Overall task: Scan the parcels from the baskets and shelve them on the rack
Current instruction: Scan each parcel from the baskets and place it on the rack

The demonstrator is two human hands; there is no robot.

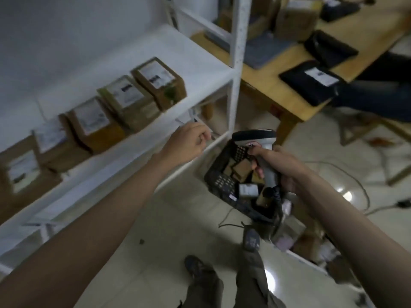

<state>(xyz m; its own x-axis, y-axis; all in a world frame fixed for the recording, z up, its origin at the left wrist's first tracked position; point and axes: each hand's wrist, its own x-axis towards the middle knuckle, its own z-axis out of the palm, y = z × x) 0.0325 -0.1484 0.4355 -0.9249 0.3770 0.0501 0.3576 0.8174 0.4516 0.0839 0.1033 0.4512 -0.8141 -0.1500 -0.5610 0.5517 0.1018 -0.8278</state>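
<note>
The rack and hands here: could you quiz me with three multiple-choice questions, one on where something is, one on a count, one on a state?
1. Where is the black basket?
A. on the floor by the rack
B. on the wooden table
C. on the top shelf

2. How many brown parcels stand in the row on the shelf?
A. two
B. five
C. nine

3. What is the right hand doing?
A. hanging idle
B. gripping the scanner
C. lifting a parcel

Answers: 1 A, it sits on the tiles at the rack's foot; 2 B, five labelled boxes line up; 3 B, fingers wrap the handle.
</note>
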